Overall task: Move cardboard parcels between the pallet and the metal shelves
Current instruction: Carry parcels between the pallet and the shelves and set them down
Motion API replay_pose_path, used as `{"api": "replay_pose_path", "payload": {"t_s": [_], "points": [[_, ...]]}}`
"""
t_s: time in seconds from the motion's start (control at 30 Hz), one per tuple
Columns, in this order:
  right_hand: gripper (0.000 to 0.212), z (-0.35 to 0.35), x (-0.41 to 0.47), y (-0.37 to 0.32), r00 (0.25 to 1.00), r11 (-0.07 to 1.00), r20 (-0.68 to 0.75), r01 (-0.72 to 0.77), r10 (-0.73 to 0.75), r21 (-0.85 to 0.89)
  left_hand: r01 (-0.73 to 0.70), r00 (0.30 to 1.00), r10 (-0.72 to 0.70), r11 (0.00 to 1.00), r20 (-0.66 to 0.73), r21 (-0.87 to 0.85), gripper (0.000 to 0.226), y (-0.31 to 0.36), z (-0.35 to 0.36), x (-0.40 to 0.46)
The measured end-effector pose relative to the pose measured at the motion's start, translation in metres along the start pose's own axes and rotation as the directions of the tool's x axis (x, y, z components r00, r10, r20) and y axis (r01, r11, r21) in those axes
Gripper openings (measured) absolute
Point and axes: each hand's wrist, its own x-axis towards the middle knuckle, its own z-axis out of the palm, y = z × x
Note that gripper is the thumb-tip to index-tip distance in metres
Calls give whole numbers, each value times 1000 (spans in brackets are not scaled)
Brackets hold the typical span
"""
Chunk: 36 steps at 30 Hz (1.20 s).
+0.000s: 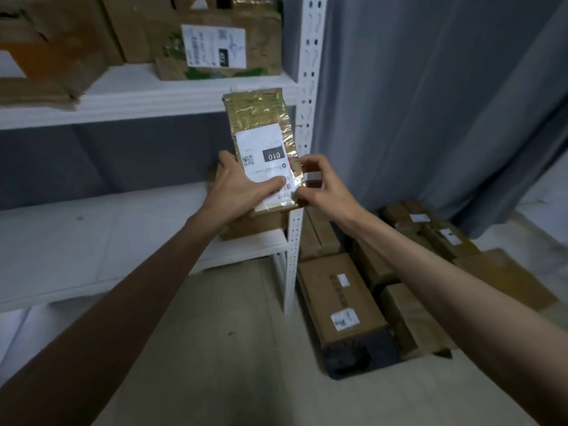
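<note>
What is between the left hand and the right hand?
In the head view, the taped parcel with a white label lies between the left hand and right hand; both grip it.

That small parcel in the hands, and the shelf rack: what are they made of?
The small parcel looks like brown cardboard under glossy clear tape, since its wrinkled top glints, with a white paper label. The shelf rack seems to be white-painted metal: its upright has punched slots.

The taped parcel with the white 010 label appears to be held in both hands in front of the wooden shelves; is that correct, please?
Not quite: the shelves are white metal, not wooden, as the head view shows. The rest holds: the taped parcel with the 010 label is held by the left hand and the right hand in front of them.
</note>
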Motion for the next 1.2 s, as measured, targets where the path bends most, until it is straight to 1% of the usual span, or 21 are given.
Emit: {"api": "replay_pose_path", "payload": {"t_s": [0.17,0.2,0.3,0.37,0.43,0.5,0.53,0.57,0.6,0.63,0.7,0.8,0.87,0.93,0.97,1.03,1.1,1.2], "points": [[47,-56,-40,38,997,997,-31,-75,74,-33,12,993,-14,1000,118,20,84,23,64,-26],[46,-68,-48,45,996,996,-35,-88,86,-31,10,990,-13,1000,140,16,86,29,76,-30],[45,-100,-71,64,989,990,-62,-136,134,-43,5,976,-4,1000,217,-6,101,47,111,-41],[46,-119,-85,77,983,984,-89,-169,163,-61,1,966,-2,1000,258,2,102,57,135,-48],[49,-137,-97,90,971,975,-124,-213,203,-66,-22,951,13,999,309,27,94,67,157,-58],[55,-152,-105,104,957,964,-150,-258,247,-62,-72,926,48,996,376,52,71,76,178,-65],[60,-159,-109,111,948,956,-162,-286,273,-63,-83,913,52,995,405,57,63,79,189,-65],[64,-166,-111,117,939,948,-171,-313,298,-64,-80,902,49,995,430,55,64,81,200,-65],[68,-172,-112,124,929,938,-179,-340,324,-65,-73,894,42,996,446,54,73,82,211,-62],[69,-178,-113,131,920,931,-186,-360,344,-60,-77,888,42,995,458,58,82,82,223,-59],[67,-189,-111,146,903,919,-204,-392,378,-32,-100,870,53,993,490,69,90,84,247,-48],[67,-208,-100,169,869,892,-222,-452,442,4,-73,824,18,995,566,75,93,88,283,-24],[66,-221,-85,184,846,872,-235,-489,479,21,-63,784,23,997,620,42,86,90,305,-4],[66,-234,-69,196,825,857,-254,-515,505,30,-40,777,27,999,629,7,81,93,324,15],[67,-239,-59,203,819,852,-259,-523,512,29,-21,782,14,1000,623,4,83,95,332,23],[74,-249,-38,217,805,835,-259,-550,533,7,29,778,-24,1000,628,3,91,98,351,40],[81,-256,-18,232,785,807,-263,-589,560,-40,101,751,-73,995,656,-5,97,97,370,56],[88,-256,2,257,777,780,-240,-617,582,-107,153,716,-131,988,685,29,95,88,396,74]]}}
